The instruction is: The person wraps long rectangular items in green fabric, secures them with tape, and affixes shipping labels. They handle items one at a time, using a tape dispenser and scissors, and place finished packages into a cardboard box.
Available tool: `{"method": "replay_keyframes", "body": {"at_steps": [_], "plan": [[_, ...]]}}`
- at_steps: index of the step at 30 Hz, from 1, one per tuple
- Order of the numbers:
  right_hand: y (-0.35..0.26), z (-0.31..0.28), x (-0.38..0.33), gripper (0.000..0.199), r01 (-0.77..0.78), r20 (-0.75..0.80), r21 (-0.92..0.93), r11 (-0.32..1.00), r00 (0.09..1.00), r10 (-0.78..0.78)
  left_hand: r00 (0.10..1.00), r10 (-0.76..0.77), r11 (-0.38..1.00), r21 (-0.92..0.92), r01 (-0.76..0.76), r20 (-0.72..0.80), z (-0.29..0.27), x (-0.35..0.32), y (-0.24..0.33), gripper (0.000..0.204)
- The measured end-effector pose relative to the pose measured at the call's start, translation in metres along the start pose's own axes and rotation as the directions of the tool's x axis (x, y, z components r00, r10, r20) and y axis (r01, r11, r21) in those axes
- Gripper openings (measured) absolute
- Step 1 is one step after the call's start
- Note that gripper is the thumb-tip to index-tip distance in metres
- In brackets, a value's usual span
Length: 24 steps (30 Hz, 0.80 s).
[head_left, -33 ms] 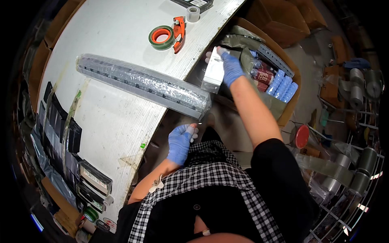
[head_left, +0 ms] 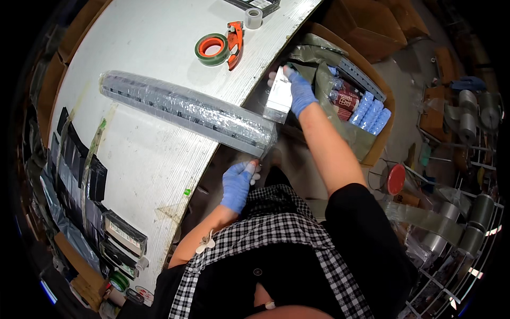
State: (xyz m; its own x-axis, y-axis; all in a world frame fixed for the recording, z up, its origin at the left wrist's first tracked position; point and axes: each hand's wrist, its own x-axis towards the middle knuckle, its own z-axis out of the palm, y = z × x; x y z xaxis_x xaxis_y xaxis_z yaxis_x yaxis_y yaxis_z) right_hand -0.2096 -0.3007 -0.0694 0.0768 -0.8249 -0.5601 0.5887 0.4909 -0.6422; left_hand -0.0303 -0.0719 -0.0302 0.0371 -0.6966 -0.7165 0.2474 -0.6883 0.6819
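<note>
A long grey slotted part wrapped in clear plastic film (head_left: pixel 186 109) lies across the white table, its near right end jutting past the edge. Just below that end is my left hand (head_left: pixel 237 183) in a blue glove, thumb and fingers pinched together at the corner of the wrap. What they pinch, if anything, is too small to make out. My right hand (head_left: pixel 300 91), also gloved in blue, grips a white box-shaped piece (head_left: pixel 279 97) with a shiny lower end. It is held beside the table edge, near the wrapped part's end; the fingers behind it are partly hidden.
A green tape roll with an orange core (head_left: pixel 211 49), an orange cutter (head_left: pixel 234 45) and a clear tape roll (head_left: pixel 253 18) lie on the table (head_left: pixel 143 32). At right stands an open carton (head_left: pixel 390 114) holding blue rolls. Dark wrapped parts (head_left: pixel 79 165) lie at left.
My right hand and the white piece have shifted slightly down. My left hand has risen a little toward the corner of the wrapped part.
</note>
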Motion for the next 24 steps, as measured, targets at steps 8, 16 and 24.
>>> {"method": "replay_keyframes", "body": {"at_steps": [8, 16, 24], "plan": [[0.078, -0.044, 0.002, 0.058, -0.319, 0.049, 0.261, 0.911, 0.947, 0.317, 0.907, 0.33, 0.475, 0.784, -0.4, 0.263, -0.037, 0.06, -0.003, 0.068], [0.151, -0.036, -0.089, 0.079, -0.094, 0.22, 0.116, 0.989, 0.973, 0.067, 0.523, 0.369, -0.587, 0.629, -0.51, 0.769, -0.004, 0.088, 0.138, 0.093], [-0.03, 0.049, -0.23, 0.065, 0.137, 0.554, 0.208, 0.969, 0.799, -0.232, 0.616, 0.326, -0.565, 0.67, -0.481, 0.717, -0.004, 0.081, 0.147, 0.09]]}}
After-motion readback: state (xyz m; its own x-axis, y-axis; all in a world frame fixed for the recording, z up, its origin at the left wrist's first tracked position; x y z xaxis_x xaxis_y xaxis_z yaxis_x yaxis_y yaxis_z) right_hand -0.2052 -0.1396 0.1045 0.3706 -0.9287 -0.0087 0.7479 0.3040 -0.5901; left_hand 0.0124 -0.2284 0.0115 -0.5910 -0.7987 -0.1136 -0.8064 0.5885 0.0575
